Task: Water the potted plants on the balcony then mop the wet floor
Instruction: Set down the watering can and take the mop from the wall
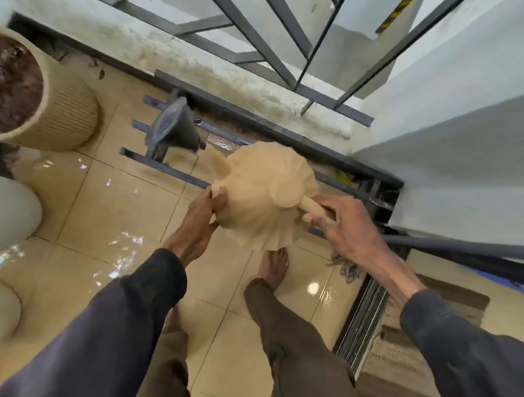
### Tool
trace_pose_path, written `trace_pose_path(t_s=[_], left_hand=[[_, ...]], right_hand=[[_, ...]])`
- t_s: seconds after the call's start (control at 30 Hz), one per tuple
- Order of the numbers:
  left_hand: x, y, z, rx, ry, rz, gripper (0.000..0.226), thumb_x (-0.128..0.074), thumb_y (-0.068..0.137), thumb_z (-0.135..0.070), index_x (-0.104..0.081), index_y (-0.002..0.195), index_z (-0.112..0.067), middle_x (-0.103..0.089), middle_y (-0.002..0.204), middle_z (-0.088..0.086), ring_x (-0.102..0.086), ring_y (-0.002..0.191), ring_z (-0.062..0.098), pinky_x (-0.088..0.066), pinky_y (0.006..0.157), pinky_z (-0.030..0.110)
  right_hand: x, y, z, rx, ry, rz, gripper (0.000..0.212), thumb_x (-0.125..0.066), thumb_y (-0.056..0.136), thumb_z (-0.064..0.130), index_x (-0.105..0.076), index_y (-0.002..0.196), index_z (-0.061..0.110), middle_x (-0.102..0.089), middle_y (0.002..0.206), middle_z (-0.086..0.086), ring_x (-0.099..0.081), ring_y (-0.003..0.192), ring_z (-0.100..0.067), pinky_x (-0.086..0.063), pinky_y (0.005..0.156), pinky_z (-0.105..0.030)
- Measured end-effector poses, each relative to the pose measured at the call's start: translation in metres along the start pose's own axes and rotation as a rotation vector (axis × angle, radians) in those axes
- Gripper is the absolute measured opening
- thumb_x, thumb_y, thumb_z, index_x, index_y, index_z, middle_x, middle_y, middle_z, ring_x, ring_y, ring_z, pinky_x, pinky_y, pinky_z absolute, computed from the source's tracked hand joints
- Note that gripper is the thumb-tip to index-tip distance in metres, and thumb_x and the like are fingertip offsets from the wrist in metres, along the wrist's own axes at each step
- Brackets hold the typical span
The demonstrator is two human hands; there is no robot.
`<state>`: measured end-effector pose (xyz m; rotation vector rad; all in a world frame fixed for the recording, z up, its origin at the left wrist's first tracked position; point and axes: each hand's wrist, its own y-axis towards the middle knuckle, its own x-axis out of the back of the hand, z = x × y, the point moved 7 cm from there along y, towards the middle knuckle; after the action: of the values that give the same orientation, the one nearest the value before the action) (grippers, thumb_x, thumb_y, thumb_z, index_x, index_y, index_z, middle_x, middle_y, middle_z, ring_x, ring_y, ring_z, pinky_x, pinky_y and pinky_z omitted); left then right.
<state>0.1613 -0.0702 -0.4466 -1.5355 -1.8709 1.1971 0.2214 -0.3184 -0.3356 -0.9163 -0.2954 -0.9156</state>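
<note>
A person holds a beige fluted plastic watering can [260, 195] above the wet tiled balcony floor [103, 212], centre scene. The left hand [201, 219] grips its ribbed side; the right hand [344, 227] curls its fingers [318, 219] round the handle [311, 205]. Rigid, seemingly light, probably slick when wet, it handles best two-handed.

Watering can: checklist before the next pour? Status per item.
1. Right hand grips the watering can by its handle: ok.
2. Left hand holds the can's body: ok.
3. Spout over a plant pot: not ok; it points toward the black cone, not the ribbed pot.
4. Water left in the can: cannot tell.
5. Footing: not ok; the floor is wet around the bare foot.
</note>
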Motion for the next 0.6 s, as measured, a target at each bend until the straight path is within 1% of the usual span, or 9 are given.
trace_pose_path(t_s=[0.07, 0.13, 0.2, 0.27, 0.33, 0.4, 0.43, 0.53, 0.6], left_hand=[[-0.012, 0.03, -0.005, -0.011, -0.005, -0.004, 0.041, -0.054, 0.101, -0.032, -0.054, 0.142, -0.026, -0.063, 0.133, -0.008, -0.055, 0.119, 0.016, -0.045, 0.095, 0.037], [-0.022, 0.053, -0.012, -0.032, -0.002, -0.002, 0.04, -0.054, 0.102, -0.03, -0.055, 0.142, -0.025, -0.064, 0.127, -0.009, -0.057, 0.111, 0.013, -0.047, 0.091, 0.033], [-0.027, 0.071, -0.016, -0.057, 0.012, -0.002, 0.04, -0.054, 0.102, -0.03, -0.054, 0.141, -0.026, -0.064, 0.124, -0.011, -0.058, 0.108, 0.011, -0.05, 0.087, 0.029], [-0.029, 0.084, -0.016, -0.076, 0.017, 0.009, 0.043, -0.054, 0.101, -0.032, -0.051, 0.144, -0.028, -0.062, 0.132, -0.009, -0.057, 0.118, 0.016, -0.053, 0.095, 0.038], [-0.028, 0.093, -0.014, -0.077, 0.002, 0.016, 0.048, -0.055, 0.1, -0.033, -0.046, 0.148, -0.028, -0.058, 0.141, -0.006, -0.052, 0.13, 0.022, -0.045, 0.109, 0.052], [-0.026, 0.095, -0.013, -0.076, -0.002, 0.027, 0.051, -0.056, 0.099, -0.034, -0.044, 0.149, -0.031, -0.054, 0.145, -0.006, -0.048, 0.135, 0.024, -0.038, 0.113, 0.058], [-0.024, 0.093, -0.014, -0.083, 0.012, 0.034, 0.052, -0.057, 0.099, -0.035, -0.044, 0.149, -0.033, -0.053, 0.146, -0.006, -0.047, 0.136, 0.024, -0.037, 0.114, 0.059], [-0.023, 0.071, -0.021, -0.109, 0.042, 0.045, 0.055, -0.057, 0.098, -0.035, -0.041, 0.151, -0.033, -0.047, 0.152, -0.005, -0.043, 0.141, 0.022, -0.038, 0.114, 0.048], [-0.024, 0.042, -0.026, -0.102, 0.037, 0.016, 0.063, -0.056, 0.096, -0.042, -0.035, 0.154, -0.029, -0.038, 0.159, -0.006, -0.035, 0.145, 0.017, -0.029, 0.116, 0.041]], right_hand=[[0.008, 0.024, -0.013, -0.012, -0.002, -0.009, 0.026, -0.074, 0.098, 0.03, -0.077, 0.12, 0.018, -0.079, 0.105, -0.008, -0.072, 0.095, -0.026, -0.058, 0.086, -0.052], [0.011, 0.044, -0.024, -0.029, 0.009, -0.02, 0.025, -0.075, 0.098, 0.029, -0.077, 0.119, 0.016, -0.079, 0.108, -0.009, -0.072, 0.099, -0.028, -0.057, 0.089, -0.052], [0.013, 0.058, -0.033, -0.058, 0.039, -0.028, 0.025, -0.075, 0.098, 0.026, -0.077, 0.12, 0.014, -0.078, 0.114, -0.01, -0.07, 0.105, -0.026, -0.054, 0.093, -0.046], [0.014, 0.066, -0.036, -0.073, 0.058, -0.046, 0.028, -0.075, 0.097, 0.023, -0.076, 0.124, 0.014, -0.078, 0.119, -0.009, -0.069, 0.104, -0.017, -0.052, 0.094, -0.038], [0.013, 0.072, -0.036, -0.07, 0.065, -0.054, 0.03, -0.075, 0.098, 0.025, -0.075, 0.127, 0.015, -0.078, 0.116, -0.008, -0.07, 0.101, -0.018, -0.053, 0.094, -0.042], [0.011, 0.075, -0.032, -0.036, 0.058, -0.06, 0.033, -0.073, 0.099, 0.028, -0.074, 0.129, 0.015, -0.079, 0.11, -0.003, -0.074, 0.096, -0.02, -0.058, 0.09, -0.044], [0.01, 0.075, -0.031, -0.025, 0.049, -0.066, 0.034, -0.073, 0.099, 0.029, -0.073, 0.129, 0.015, -0.078, 0.107, -0.001, -0.073, 0.092, -0.017, -0.06, 0.088, -0.04], [0.006, 0.064, -0.025, -0.02, -0.003, -0.073, 0.034, -0.076, 0.096, 0.027, -0.073, 0.126, 0.012, -0.076, 0.112, -0.005, -0.068, 0.097, -0.012, -0.058, 0.079, -0.027], [0.008, 0.05, -0.018, -0.024, -0.053, -0.096, 0.037, -0.077, 0.094, 0.024, -0.069, 0.129, 0.013, -0.072, 0.122, -0.006, -0.063, 0.11, -0.012, -0.056, 0.092, -0.03]])
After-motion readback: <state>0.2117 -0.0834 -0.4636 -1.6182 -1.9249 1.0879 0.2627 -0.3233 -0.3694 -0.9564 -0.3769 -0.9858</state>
